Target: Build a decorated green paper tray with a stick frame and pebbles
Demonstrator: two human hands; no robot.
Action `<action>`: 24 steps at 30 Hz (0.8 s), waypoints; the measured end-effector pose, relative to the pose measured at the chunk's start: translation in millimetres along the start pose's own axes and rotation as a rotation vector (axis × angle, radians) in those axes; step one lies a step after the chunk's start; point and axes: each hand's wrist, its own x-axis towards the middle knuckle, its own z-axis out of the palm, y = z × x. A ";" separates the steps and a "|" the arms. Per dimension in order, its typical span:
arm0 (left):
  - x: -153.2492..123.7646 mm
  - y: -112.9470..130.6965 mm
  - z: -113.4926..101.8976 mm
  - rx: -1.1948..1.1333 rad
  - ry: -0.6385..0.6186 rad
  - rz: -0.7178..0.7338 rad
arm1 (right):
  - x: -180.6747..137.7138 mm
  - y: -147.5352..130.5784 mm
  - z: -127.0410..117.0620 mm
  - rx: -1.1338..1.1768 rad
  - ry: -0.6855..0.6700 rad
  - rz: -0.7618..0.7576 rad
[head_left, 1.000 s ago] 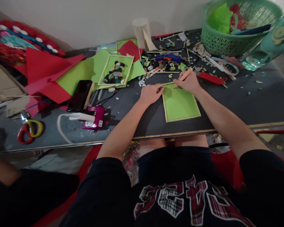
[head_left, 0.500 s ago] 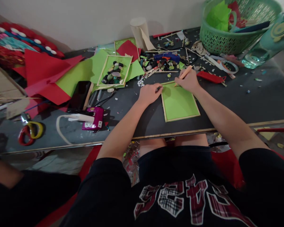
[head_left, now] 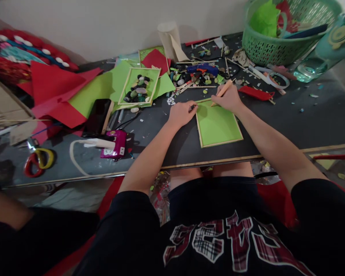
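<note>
A strip of dark table [head_left: 313, 119] runs between its front edge and the stick-edged green card [head_left: 220, 128], and stretches wide to the right. At the card's far left corner the left hand [head_left: 181, 114] curls its fingers, whether gripping I cannot tell; the right hand [head_left: 229, 99] has its fingers clamped on an orange pen [head_left: 225, 88], tip just inside the far edge, with a blue glue gun [head_left: 202, 69] beyond.

Three framed panels [head_left: 219, 125], one basket [head_left: 271, 50], one bottle [head_left: 323, 48]

Large plaid characters [head_left: 239, 245] cross the dark shirt [head_left: 132, 245] before the counter [head_left: 304, 122]; seemingly upside down, they cannot be read.
</note>
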 end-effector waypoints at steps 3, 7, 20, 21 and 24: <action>-0.1 0.5 -0.5 -0.002 0.004 0.002 | 2.8 3.5 0.6 -0.017 0.038 -0.001; 0.0 2.2 -1.9 0.006 -0.013 -0.017 | 3.7 3.0 0.6 0.023 0.054 0.011; 1.3 2.7 -1.9 -0.022 -0.010 -0.007 | 7.9 8.0 7.1 0.007 -0.027 -0.060; 1.2 3.2 -2.5 -0.020 -0.014 -0.008 | 7.3 7.2 6.4 0.005 -0.031 -0.065; 0.9 4.1 -3.6 -0.012 -0.029 -0.014 | 4.7 3.1 4.8 0.034 -0.056 -0.076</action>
